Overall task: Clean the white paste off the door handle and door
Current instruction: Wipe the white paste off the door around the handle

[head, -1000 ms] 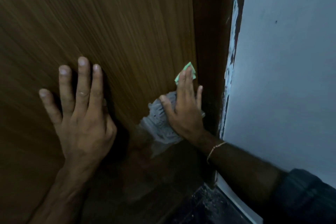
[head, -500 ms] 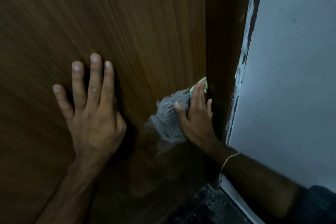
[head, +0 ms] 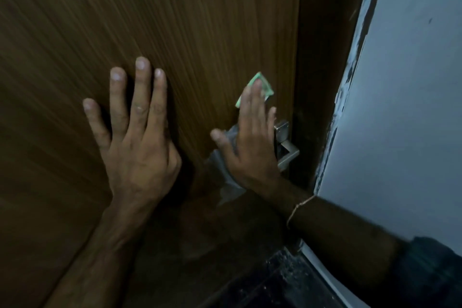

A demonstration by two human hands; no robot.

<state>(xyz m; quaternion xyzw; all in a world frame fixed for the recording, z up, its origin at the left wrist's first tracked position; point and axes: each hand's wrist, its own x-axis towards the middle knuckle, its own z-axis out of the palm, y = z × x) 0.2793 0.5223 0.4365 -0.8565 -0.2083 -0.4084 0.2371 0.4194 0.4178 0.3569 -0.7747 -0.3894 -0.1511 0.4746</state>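
Flat right hand (head: pixel 250 142) pressing cloth (head: pixel 257 87), door (head: pixel 200 32)

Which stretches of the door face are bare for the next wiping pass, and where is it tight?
Bare wood runs across the door above both hands, and left of the left hand. A narrow strip lies between the left hand and the right hand, which presses the cloth. It is tight by the door handle, wedged between right hand and dark door frame.
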